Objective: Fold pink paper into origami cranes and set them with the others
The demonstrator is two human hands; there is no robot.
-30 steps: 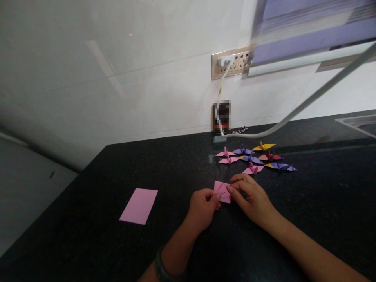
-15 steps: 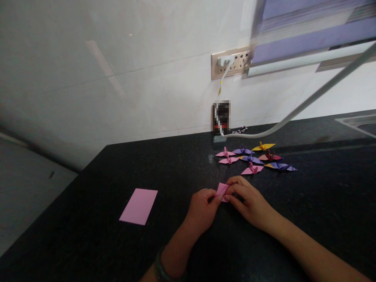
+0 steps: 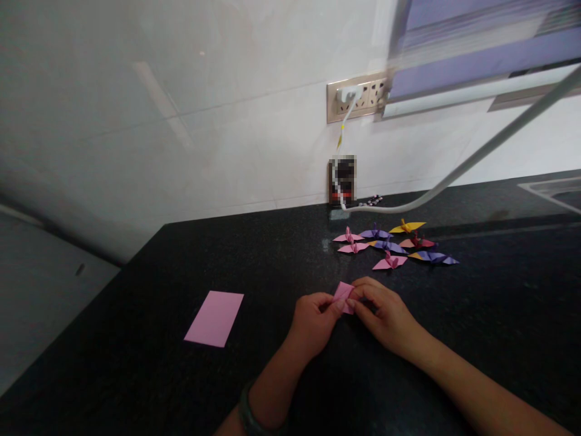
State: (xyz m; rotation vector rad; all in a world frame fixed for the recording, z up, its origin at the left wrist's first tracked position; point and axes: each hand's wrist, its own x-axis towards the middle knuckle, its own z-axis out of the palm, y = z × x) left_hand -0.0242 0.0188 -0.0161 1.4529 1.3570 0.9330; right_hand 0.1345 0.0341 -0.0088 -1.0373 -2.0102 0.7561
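A small folded piece of pink origami paper (image 3: 344, 290) is pinched between my two hands above the dark countertop. My left hand (image 3: 314, 321) grips its left side, thumb on the near face. From the right, my right hand (image 3: 385, 312) closes thumb and fingers on the other edge; the fingertips partly hide the folds. Just beyond my hands rest several folded paper cranes, among them a pink crane (image 3: 390, 261), a yellow crane (image 3: 407, 226) and a purple crane (image 3: 434, 258). A flat pink sheet (image 3: 215, 318) lies on the counter to the left.
Against the tiled wall stands a pixelated dark box (image 3: 342, 178). A white cable (image 3: 408, 208) runs across the back of the counter and up to the right. Above is a wall socket (image 3: 356, 100) with a plug. A sink edge (image 3: 538, 192) shows at far right.
My right hand has shifted slightly, its fingers drawn closer together on the pink paper's right edge. The left hand, the sheet and the cranes stay in place.
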